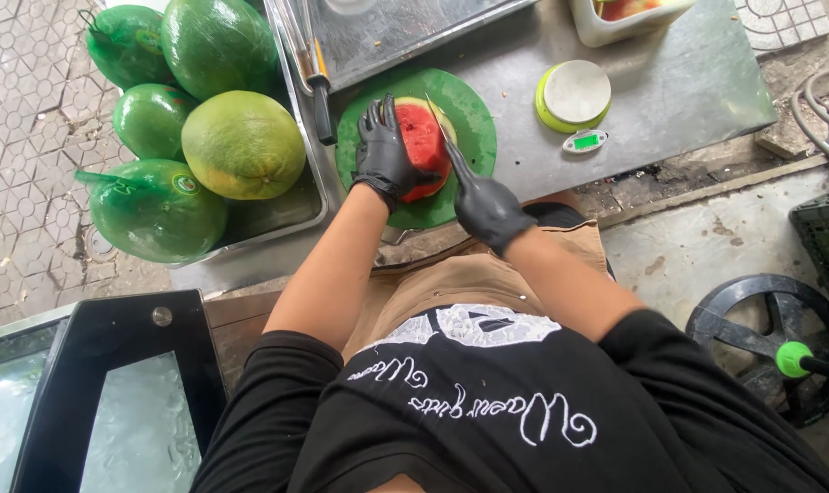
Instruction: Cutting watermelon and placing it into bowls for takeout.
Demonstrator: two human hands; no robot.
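— Grey steel makes up the whole tabletop [670, 91], set outdoors over patterned paving. What sits biggest on it?

— Well to the left of the left hand's grip, a metal tray [291, 215] piled with big green pomelos [243, 144], some wrapped in green netting. Beyond the grip, further from the person, lies a second flat steel tray [387, 32].

— And under the hands?

— A round green cutting board [469, 114]. On it stands a cut watermelon piece [422, 137], red flesh facing the right hand, pale green rind along its top edge.

— How is it held?

— The left hand [382, 157], in a black glove, is clamped over the melon's left side, fingers curled across the top. The melon sits right inside that grip, touching the palm.

— The other hand?

— The right hand [489, 208], also black-gloved, is closed tight around the handle of a knife [446, 141]. The blade runs up from that grip and lies against the red face of the melon.

— Anything smaller about?

— To the right of the knife grip, well apart, a small round kitchen scale [574, 96] with a lime-green rim. Beyond it, a white tub [606, 27] holding red fruit. Just left of the melon grip, another dark-handled knife [321, 100] lies along the tray's edge.
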